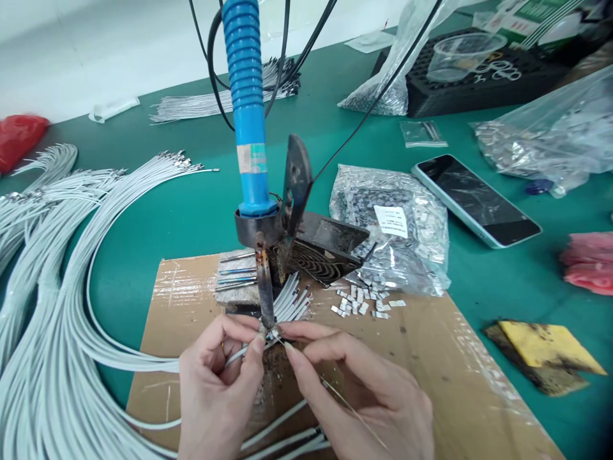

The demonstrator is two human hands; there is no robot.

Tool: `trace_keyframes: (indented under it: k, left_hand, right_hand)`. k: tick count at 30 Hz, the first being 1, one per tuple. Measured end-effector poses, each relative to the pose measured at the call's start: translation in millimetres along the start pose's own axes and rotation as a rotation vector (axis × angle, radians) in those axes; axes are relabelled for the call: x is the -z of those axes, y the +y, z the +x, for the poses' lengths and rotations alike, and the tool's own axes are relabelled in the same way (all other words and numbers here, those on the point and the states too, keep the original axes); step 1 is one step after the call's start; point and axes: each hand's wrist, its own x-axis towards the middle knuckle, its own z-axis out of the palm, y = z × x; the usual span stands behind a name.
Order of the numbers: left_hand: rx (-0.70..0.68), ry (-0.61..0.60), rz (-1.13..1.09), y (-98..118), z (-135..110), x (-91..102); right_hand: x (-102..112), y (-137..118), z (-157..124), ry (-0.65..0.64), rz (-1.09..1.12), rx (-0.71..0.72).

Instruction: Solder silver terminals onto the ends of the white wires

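My left hand (223, 377) pinches the end of a white cable (237, 355) between thumb and forefinger. Opposite it, my right hand (359, 383) is closed on a thin solder wire (352, 409) that trails under its palm. A small silvery metal piece (274, 333) sits between the fingertips of both hands, partly covered by them. Right above it, the dark tip (266, 306) of a blue-handled soldering iron (245, 96) points down and seems to touch the piece. Several white cable ends (293, 300) lie just behind my fingers.
Cardboard (431, 358) covers the work spot. Loose metal tabs (359, 300) lie beside a plastic bag of parts (387, 223). A phone (476, 199) and a scorched yellow sponge (550, 348) are at the right. Thick bundles of white cables (52, 332) fill the left side.
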Motion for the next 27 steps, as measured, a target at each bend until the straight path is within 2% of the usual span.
trace_keyframes:
  k: [13,27]
  left_hand:
    - [-0.028,-0.006,-0.018,-0.9,-0.3,0.8]
    - [-0.002,-0.016,-0.022,-4.3,1.2,2.5]
  right_hand:
    - [-1.3,2.5,-0.5,0.013,0.036,0.031]
    - [-0.7,0.7,-2.6,-0.005,0.049,-0.013]
